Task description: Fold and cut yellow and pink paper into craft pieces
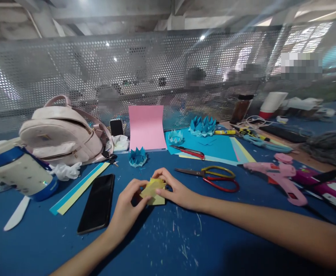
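A small folded yellow paper piece [153, 191] lies on the blue table [168, 245] in front of me. My left hand [126, 209] pinches its left edge with fingertips. My right hand [177, 190] presses on its right side, fingers curled over the top. Just behind them sits a small blue folded paper crown [137, 157]. A black phone [97, 203] lies to the left of my left hand. Scissors with yellow and red handles [213, 177] lie to the right of my right hand.
A pink backpack [61, 132], a white-and-blue bottle [21, 172] and paper strips [78, 188] are at left. A pink sheet [146, 126] leans on the perforated metal screen [99, 73]. Blue paper flowers [202, 125], red scissors [189, 151] and a pink glue gun [279, 176] lie at right.
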A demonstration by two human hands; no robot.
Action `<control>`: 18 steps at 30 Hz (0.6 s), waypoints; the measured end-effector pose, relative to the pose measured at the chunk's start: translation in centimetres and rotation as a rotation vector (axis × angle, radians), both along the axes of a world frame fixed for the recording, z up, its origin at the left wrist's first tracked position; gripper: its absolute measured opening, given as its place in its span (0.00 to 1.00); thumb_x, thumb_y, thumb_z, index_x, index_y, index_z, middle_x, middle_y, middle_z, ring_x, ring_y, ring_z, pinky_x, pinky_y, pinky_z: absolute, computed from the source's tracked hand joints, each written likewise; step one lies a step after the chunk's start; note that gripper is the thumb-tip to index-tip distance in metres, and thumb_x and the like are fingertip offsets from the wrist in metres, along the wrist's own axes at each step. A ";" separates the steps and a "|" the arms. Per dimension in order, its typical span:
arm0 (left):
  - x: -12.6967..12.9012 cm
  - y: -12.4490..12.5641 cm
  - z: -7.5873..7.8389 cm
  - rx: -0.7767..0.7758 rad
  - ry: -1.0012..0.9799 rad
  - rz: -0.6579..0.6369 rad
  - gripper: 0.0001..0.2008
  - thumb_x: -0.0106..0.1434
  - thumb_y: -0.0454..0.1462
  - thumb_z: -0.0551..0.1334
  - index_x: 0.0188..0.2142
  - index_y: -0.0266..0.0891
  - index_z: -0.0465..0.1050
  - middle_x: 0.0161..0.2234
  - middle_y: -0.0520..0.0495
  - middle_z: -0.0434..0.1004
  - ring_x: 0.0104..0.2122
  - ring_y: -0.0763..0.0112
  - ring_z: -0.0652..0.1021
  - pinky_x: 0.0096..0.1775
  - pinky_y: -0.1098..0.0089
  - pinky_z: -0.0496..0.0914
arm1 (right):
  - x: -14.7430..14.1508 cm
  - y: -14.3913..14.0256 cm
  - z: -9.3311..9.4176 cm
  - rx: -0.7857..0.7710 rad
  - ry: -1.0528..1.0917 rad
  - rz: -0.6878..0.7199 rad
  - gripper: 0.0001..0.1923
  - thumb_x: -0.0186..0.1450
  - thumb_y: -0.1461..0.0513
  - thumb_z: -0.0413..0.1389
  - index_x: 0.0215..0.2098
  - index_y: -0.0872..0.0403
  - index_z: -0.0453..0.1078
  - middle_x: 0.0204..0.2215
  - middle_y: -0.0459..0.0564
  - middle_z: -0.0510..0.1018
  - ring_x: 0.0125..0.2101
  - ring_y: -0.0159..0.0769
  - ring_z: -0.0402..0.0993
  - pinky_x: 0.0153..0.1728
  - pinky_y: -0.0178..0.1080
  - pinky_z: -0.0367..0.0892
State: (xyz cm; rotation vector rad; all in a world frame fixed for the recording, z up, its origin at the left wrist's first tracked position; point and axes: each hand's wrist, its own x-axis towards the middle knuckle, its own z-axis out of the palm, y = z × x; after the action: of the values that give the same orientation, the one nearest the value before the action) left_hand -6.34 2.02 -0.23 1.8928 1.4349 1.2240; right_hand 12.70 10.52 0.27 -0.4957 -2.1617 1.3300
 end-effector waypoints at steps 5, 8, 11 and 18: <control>0.1 -0.3 0.2 0.027 0.052 -0.071 0.05 0.65 0.33 0.60 0.40 0.39 0.73 0.38 0.47 0.73 0.36 0.67 0.74 0.36 0.72 0.67 | 0.1 -0.4 0.3 0.052 -0.032 0.012 0.11 0.71 0.56 0.47 0.50 0.52 0.56 0.44 0.50 0.64 0.46 0.38 0.64 0.47 0.40 0.62; 0.1 -0.3 0.0 0.038 0.080 -0.063 0.06 0.65 0.33 0.61 0.42 0.39 0.72 0.39 0.47 0.73 0.37 0.67 0.74 0.38 0.71 0.67 | 0.2 -0.7 0.5 0.092 -0.084 0.017 0.09 0.72 0.58 0.46 0.49 0.52 0.56 0.43 0.50 0.64 0.44 0.37 0.63 0.48 0.41 0.61; 0.1 -0.4 -0.2 0.059 0.105 -0.014 0.13 0.66 0.33 0.59 0.50 0.42 0.69 0.43 0.46 0.73 0.37 0.67 0.74 0.39 0.70 0.68 | 0.2 -0.7 0.3 0.109 -0.093 -0.001 0.09 0.71 0.60 0.46 0.48 0.53 0.55 0.43 0.50 0.63 0.43 0.37 0.63 0.47 0.40 0.61; 0.2 -1.1 -0.4 0.205 0.444 0.003 0.27 0.70 0.31 0.50 0.66 0.54 0.52 0.50 0.44 0.68 0.41 0.64 0.73 0.41 0.66 0.68 | 0.3 -0.5 -0.4 0.136 -0.009 -0.009 0.13 0.66 0.68 0.47 0.49 0.53 0.56 0.42 0.50 0.66 0.43 0.37 0.64 0.45 0.40 0.61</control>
State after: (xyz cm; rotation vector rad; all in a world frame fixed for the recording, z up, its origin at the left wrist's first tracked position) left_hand -6.16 0.94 -0.61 2.4173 1.5732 1.0237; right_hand 13.05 9.99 -0.14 -0.4573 -2.2365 1.1681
